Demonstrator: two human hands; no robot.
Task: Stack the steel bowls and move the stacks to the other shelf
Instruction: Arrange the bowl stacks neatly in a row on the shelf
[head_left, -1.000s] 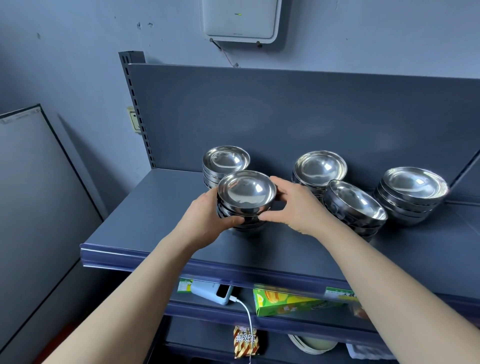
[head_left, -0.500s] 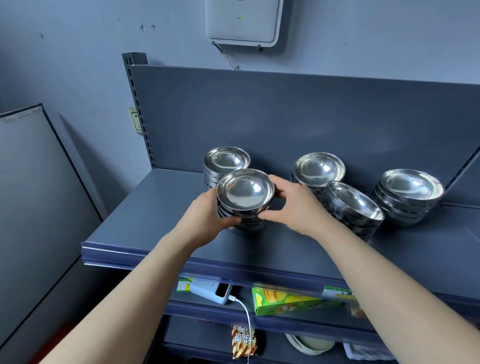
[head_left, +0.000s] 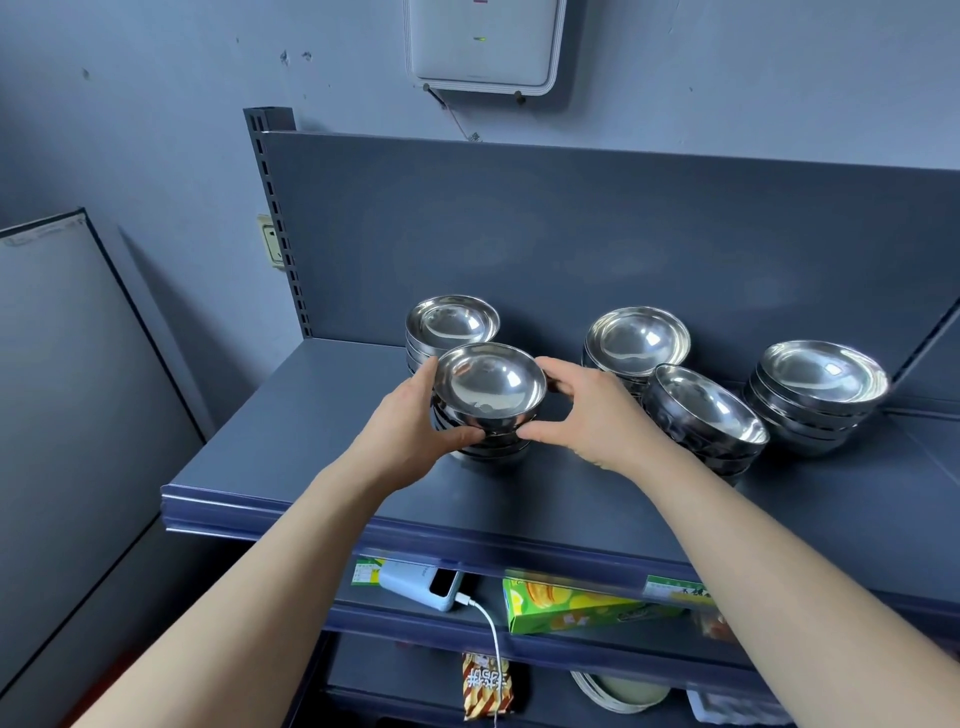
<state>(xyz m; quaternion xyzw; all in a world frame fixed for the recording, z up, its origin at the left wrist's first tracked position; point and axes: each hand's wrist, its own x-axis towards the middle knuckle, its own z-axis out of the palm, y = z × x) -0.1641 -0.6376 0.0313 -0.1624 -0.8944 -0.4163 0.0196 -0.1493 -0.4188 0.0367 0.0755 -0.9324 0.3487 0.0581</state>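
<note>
At the far left of the frame a grey panel (head_left: 62, 364) leans by the wall, with a wall socket (head_left: 270, 247) beside the slotted post of the shelf unit. On the top shelf (head_left: 291, 447), left of centre, a rear stack of bowls (head_left: 452, 322) stands against the back panel. Just in front of it is the front stack of bowls (head_left: 491, 384), held from both sides. The left hand (head_left: 410, 426) curls round its left side with the thumb low at the front; the right hand (head_left: 592, 415) grips the right side, thumb low and fingers behind the rim. Whether this stack rests on the shelf or hangs just above it I cannot tell. Right of the hands comes a middle stack (head_left: 638, 340) at the back, then a tilted stack (head_left: 706, 410) leaning toward the front, then a right stack (head_left: 823, 374) sitting level. Below, on the lower shelf, lie a power bank (head_left: 415, 584) with a white cable (head_left: 488, 639) and a green box (head_left: 571, 608) — a striped snack packet (head_left: 485, 686) sits lower down.
</note>
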